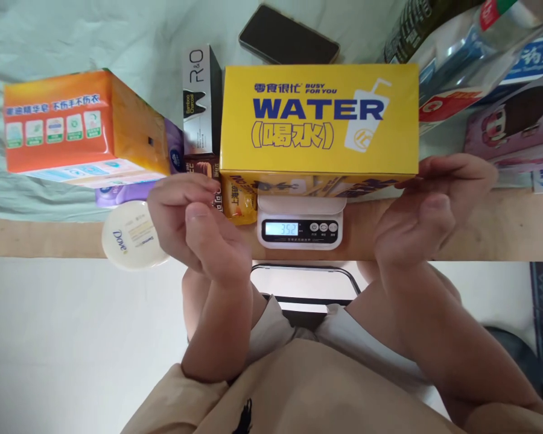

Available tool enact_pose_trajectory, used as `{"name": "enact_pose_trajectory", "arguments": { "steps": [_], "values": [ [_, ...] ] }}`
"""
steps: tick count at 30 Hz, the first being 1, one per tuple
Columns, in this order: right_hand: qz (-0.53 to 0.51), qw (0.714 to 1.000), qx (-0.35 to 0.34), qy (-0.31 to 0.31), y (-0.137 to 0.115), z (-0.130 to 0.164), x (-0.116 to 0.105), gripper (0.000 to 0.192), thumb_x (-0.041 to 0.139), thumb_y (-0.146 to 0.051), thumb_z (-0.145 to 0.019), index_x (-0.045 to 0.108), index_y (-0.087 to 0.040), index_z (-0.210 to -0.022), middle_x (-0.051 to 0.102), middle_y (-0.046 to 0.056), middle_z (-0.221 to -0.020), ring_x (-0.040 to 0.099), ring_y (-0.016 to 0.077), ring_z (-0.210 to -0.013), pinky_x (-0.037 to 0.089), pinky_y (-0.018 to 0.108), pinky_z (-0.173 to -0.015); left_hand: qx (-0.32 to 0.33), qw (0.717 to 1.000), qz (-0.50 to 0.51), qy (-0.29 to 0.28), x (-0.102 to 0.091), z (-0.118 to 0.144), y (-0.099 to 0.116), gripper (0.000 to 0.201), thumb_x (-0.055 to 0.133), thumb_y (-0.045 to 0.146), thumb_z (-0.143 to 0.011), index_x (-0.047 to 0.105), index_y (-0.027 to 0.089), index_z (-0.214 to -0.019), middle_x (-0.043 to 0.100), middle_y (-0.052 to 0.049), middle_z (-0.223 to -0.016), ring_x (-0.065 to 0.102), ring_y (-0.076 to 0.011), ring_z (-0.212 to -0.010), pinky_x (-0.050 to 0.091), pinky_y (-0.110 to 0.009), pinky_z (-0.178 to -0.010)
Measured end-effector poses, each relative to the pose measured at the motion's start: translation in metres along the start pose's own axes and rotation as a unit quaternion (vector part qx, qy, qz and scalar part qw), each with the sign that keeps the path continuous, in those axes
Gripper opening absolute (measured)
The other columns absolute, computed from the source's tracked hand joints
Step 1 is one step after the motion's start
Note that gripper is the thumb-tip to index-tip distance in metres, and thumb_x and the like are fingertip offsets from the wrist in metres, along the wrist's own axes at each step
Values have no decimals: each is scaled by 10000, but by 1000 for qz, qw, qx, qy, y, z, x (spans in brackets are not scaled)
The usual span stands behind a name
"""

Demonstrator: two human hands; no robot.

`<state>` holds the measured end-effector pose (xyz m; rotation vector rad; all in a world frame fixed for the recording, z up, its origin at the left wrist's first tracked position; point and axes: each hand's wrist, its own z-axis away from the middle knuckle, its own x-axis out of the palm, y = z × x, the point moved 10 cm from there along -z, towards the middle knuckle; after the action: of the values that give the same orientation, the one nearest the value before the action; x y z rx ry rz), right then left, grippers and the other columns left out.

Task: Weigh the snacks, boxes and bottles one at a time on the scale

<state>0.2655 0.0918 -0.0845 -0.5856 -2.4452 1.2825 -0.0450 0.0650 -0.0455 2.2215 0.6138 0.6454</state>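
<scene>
A yellow box (319,117) printed "WATER" stands on a white digital scale (301,241), whose display seems to read 352. My left hand (199,223) is beside the box's lower left edge, its fingers loosely curled and the thumb apart from them. At the lower right corner is my right hand (429,205), likewise half curled, with fingertips at or just behind the box's edge. Whether they press on it I cannot tell. Neither hand is wrapped round anything. Behind the left fingers are a small yellow packet (239,202) and a dark brown package (203,166).
An orange soap package (58,129) and a round Dove tub (129,238) are at left. An R&O box (199,99) stands beside the yellow box. A black phone (287,36) lies behind. Clear bottle (470,60), dark bottle (411,27) and pink package (516,117) crowd the right.
</scene>
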Motion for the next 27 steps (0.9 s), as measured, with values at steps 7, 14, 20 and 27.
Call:
{"name": "enact_pose_trajectory", "arguments": {
  "steps": [7, 14, 20, 27],
  "values": [
    [61, 998, -25, -16, -10, 5, 9, 402, 550, -655, -896, 606, -277, -1021, 537, 22, -992, 569, 146, -860, 506, 338, -705, -87, 995, 6, -57, 1, 8, -26, 333, 528, 502, -980, 773, 318, -1110, 711, -22, -1169, 629, -315, -1240, 502, -557, -1037],
    [113, 987, -112, -33, -26, 14, 12, 407, 555, -655, -898, 615, -320, -1121, 545, 61, -1031, 631, 260, -1030, 598, 540, -895, -162, 967, 70, -185, 29, 23, -42, 429, 616, 590, -981, 735, 331, -1302, 733, -51, -1301, 681, -315, -1257, 561, -485, -1067],
    [93, 990, -50, -91, -23, 18, 22, 473, 638, -553, -890, 600, -325, -1303, 565, 65, -1248, 618, 235, -1177, 615, 491, -950, -168, 958, 63, -223, 33, 25, -46, 435, 604, 627, -982, 722, 358, -1303, 713, -73, -1346, 676, -315, -1295, 566, -460, -1094],
    [34, 991, -27, -129, -22, 25, 41, 487, 622, -529, -892, 494, -344, -1324, 539, 79, -1382, 621, 251, -1325, 635, 480, -963, -179, 945, 96, -257, 42, 34, -47, 474, 585, 636, -956, 678, 397, -1355, 739, -54, -1264, 666, -306, -1347, 556, -464, -1144]
  ]
}}
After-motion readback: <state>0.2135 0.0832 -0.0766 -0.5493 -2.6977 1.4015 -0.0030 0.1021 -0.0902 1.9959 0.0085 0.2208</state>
